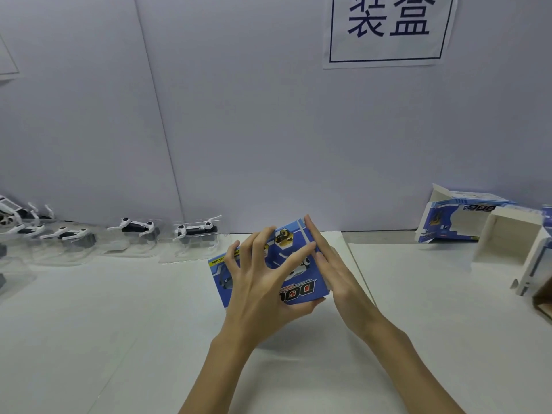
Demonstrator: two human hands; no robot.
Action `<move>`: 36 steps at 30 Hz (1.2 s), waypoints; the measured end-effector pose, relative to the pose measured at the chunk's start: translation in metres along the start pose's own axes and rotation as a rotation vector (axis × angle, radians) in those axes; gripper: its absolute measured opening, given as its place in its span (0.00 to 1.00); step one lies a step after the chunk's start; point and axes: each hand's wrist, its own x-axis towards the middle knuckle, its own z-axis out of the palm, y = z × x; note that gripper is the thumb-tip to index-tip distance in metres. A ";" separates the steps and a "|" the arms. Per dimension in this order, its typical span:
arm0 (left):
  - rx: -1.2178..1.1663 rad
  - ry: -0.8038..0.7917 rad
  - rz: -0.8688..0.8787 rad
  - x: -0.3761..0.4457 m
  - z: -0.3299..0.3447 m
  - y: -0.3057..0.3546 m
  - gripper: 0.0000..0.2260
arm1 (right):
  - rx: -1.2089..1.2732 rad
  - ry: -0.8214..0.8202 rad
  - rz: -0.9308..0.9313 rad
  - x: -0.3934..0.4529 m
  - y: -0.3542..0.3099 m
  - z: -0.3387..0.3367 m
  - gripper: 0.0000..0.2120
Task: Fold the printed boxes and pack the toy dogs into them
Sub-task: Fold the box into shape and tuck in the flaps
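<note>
Mid-table, blue printed box (301, 258) held just above the white table (119, 324) between both hands — left hand (263, 282) spread over its top, fingers wide, thumb under the near edge; right hand (334, 270) flat against its right side, fingers straight. Toy dogs (194, 231) in clear trays line the back left — folded boxes (460, 216) sit far right.
</note>
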 end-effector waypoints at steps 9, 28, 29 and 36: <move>-0.010 -0.023 -0.016 0.003 -0.005 -0.007 0.34 | 0.105 0.030 0.026 -0.001 -0.005 0.002 0.26; -0.054 -0.013 -0.097 0.006 -0.013 -0.017 0.36 | -0.319 0.117 -0.162 0.000 0.003 0.003 0.24; -0.053 -0.015 -0.099 0.006 -0.013 -0.017 0.36 | -0.325 0.118 -0.166 0.000 0.003 0.002 0.25; -0.020 -0.014 -0.145 0.004 -0.008 -0.012 0.34 | -0.249 0.040 -0.130 -0.004 0.004 0.009 0.27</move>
